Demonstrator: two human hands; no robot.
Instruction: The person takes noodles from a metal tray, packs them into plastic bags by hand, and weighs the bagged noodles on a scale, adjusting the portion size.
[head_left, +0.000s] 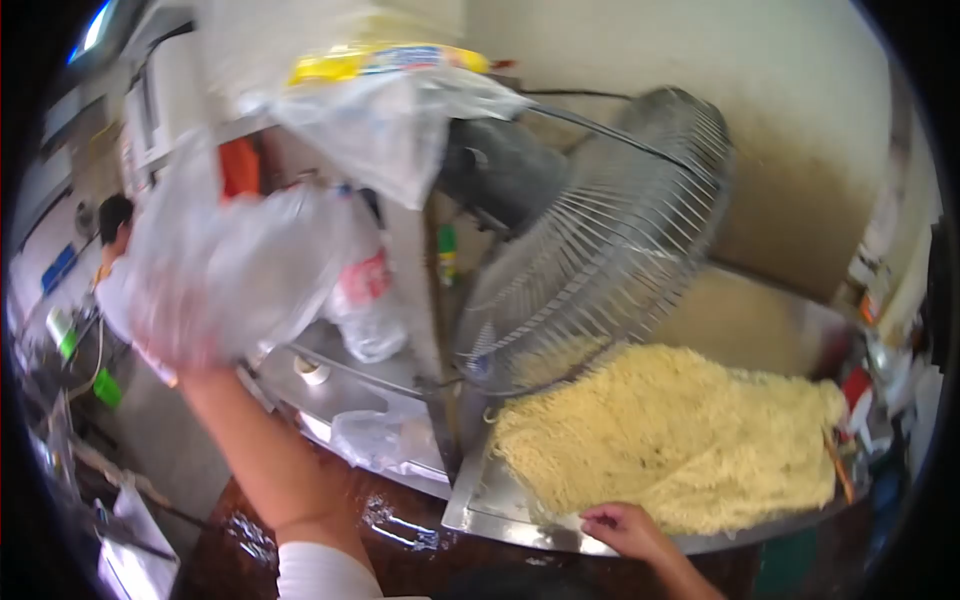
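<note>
At the left, my left hand (180, 325) is raised and blurred by motion, its fingers closed on a clear plastic bag (265, 265) that puffs out above and to the right of it. My right hand (630, 530) is low at the front edge of a metal tray (505, 510). Its fingers are loosely bent with a small gap between them, and nothing shows in them. Just beyond it, a broad heap of pale yellow noodles (690, 435) covers much of the tray.
A caged fan (610, 240) leans over the noodles, beside a metal post (430, 340). Behind the raised bag stands a plastic bottle with a red label (365, 280). Another clear bag (365, 437) lies on the lower metal surface. A person (115, 235) is at the far left.
</note>
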